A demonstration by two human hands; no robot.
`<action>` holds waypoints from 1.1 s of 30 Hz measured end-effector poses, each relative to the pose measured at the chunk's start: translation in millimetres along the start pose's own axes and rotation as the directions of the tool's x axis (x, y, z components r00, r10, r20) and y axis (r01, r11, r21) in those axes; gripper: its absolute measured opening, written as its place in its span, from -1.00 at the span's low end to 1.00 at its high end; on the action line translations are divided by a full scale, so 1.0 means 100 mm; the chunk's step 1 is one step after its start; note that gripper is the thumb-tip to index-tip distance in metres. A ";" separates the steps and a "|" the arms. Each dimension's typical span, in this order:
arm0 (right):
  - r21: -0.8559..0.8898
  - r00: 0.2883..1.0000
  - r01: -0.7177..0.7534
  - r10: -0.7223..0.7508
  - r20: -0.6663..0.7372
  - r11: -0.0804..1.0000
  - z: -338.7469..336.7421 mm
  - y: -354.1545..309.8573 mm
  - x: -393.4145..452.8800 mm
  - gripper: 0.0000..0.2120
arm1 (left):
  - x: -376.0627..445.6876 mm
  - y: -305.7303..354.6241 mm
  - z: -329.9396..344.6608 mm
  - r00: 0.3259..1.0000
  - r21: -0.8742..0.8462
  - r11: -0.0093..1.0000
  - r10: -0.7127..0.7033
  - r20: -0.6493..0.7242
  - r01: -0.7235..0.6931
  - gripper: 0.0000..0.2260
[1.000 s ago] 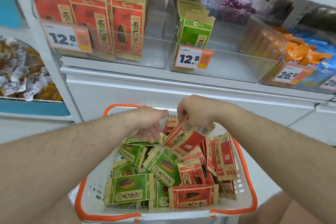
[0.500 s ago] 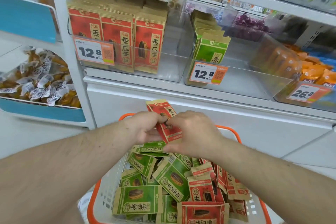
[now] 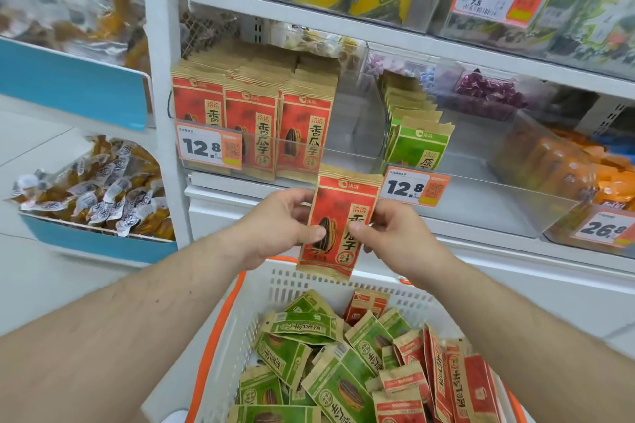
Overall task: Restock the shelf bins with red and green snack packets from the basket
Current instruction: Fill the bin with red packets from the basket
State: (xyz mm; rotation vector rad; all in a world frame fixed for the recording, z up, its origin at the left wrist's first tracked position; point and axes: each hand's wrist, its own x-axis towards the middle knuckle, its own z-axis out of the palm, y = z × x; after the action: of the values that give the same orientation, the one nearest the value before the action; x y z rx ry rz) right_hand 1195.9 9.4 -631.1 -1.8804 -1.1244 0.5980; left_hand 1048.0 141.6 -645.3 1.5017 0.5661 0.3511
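A red snack packet stands upright in the air above the basket, just below the shelf bins. My left hand pinches its left edge and my right hand pinches its right edge. The clear left bin holds rows of red packets with open room on its right side. The neighbouring bin holds one row of green packets. Below, the white basket with orange rim is full of loose green packets and red packets.
Price tags reading 12.8 hang on both bin fronts. Orange snacks fill the bin to the right. A blue tray of wrapped sweets sits at the left. A white upright post divides the shelves. More goods stand on the shelf above.
Both hands have lifted the red packet out of the basket and turned it upright, raising it toward the left bin. The view has tilted upward.
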 end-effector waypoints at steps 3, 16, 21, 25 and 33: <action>0.034 0.999 0.035 -0.034 -0.035 0.999 0.04 -0.06 0.05 -0.84 | 0.00 0.04 -0.05 0.994 0.043 0.995 0.097 -0.046 -0.095 -0.62; -0.010 0.860 0.393 -0.371 -0.350 0.920 -0.30 -1.01 0.92 -0.80 | 0.12 0.28 -0.37 0.884 -0.117 0.968 0.150 -0.442 -0.223 -0.80; -0.075 0.918 0.266 -0.277 -0.285 0.961 -0.12 -0.94 1.24 -0.82 | 0.11 0.28 -0.31 0.900 -0.104 0.972 0.153 -0.408 -0.212 -0.79; -0.149 0.941 0.223 -0.252 -0.224 0.964 0.02 -0.89 1.34 -0.85 | 0.11 0.29 -0.33 0.903 -0.096 0.974 0.151 -0.402 -0.206 -0.79; -0.297 0.981 0.010 -0.067 -0.183 0.955 0.11 -0.76 1.33 -0.90 | 0.13 0.28 -0.34 0.917 -0.081 0.980 0.140 -0.374 -0.182 -0.77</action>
State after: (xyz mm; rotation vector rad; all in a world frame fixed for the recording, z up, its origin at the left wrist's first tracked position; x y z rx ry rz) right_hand 1215.8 148.3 -569.7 -2.1126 -1.1696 0.2275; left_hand 1043.3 178.8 -619.1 1.3819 0.7047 0.7926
